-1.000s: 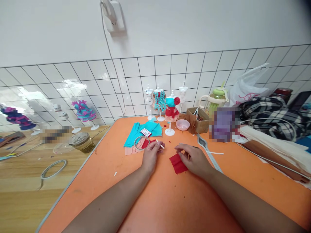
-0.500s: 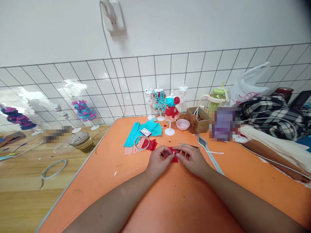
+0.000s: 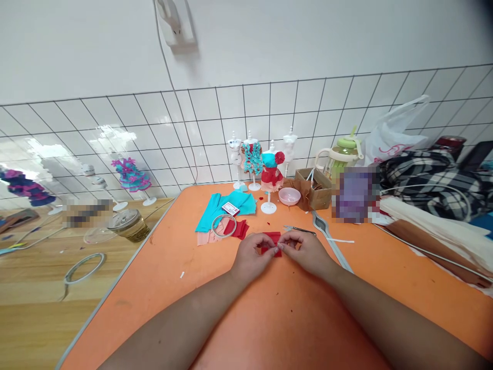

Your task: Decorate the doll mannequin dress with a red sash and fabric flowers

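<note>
My left hand (image 3: 252, 253) and my right hand (image 3: 304, 249) meet fingertip to fingertip over a red piece of thin cloth or paper (image 3: 274, 237) on the orange table. Both are closed in a pinch. A tiny white strip (image 3: 278, 245) shows between the fingertips, mostly hidden by them. Just beyond my right hand lies a pair of tweezers or small scissors with dark handles (image 3: 304, 230). Left of my hands are folded red pieces (image 3: 241, 228), a tape roll (image 3: 224, 226) and turquoise fabric (image 3: 215, 208).
Small white dress forms, one in a red and turquoise outfit (image 3: 271, 172), stand at the back beside a pink bowl (image 3: 289, 196) and a cardboard box (image 3: 319, 192). A drink bottle (image 3: 342, 151) and plaid cloth (image 3: 416, 180) are at right. A glass jar (image 3: 133, 226) stands at left.
My fingertips have closed in over the white strip, which showed more plainly before. More of the red piece is visible behind my fingers. The view has shifted slightly.
</note>
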Demonstrator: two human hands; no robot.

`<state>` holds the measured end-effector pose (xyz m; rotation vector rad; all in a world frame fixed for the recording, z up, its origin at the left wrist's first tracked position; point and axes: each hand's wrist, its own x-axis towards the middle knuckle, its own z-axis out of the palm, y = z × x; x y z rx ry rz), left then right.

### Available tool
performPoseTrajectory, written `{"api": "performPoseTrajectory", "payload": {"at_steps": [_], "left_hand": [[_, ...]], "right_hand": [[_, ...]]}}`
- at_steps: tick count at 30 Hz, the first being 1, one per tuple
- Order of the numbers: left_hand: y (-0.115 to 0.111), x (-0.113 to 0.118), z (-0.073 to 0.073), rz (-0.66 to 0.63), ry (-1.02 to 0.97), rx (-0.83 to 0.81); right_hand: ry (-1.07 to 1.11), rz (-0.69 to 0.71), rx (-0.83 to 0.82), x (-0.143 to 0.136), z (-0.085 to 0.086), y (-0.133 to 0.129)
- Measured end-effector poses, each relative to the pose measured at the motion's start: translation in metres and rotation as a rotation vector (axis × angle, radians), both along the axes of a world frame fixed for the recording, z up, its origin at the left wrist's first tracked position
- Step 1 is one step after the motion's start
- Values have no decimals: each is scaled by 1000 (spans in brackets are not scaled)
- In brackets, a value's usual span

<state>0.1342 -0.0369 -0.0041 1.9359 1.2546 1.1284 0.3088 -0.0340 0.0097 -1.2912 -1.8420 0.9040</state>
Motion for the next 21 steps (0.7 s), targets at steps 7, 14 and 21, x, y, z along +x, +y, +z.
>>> {"api": "performPoseTrajectory", "payload": {"at_steps": [7, 14, 21], "left_hand": [[-5, -2, 4, -44, -61, -27], [-5, 0, 0, -166, -75, -109], [-1, -4, -2, -85, 27, -34]], "right_hand": [[-46, -316, 220, 4, -3, 1], [-146, -221, 341, -12, -1, -12], [-82, -174, 193, -10, -5, -6]]}}
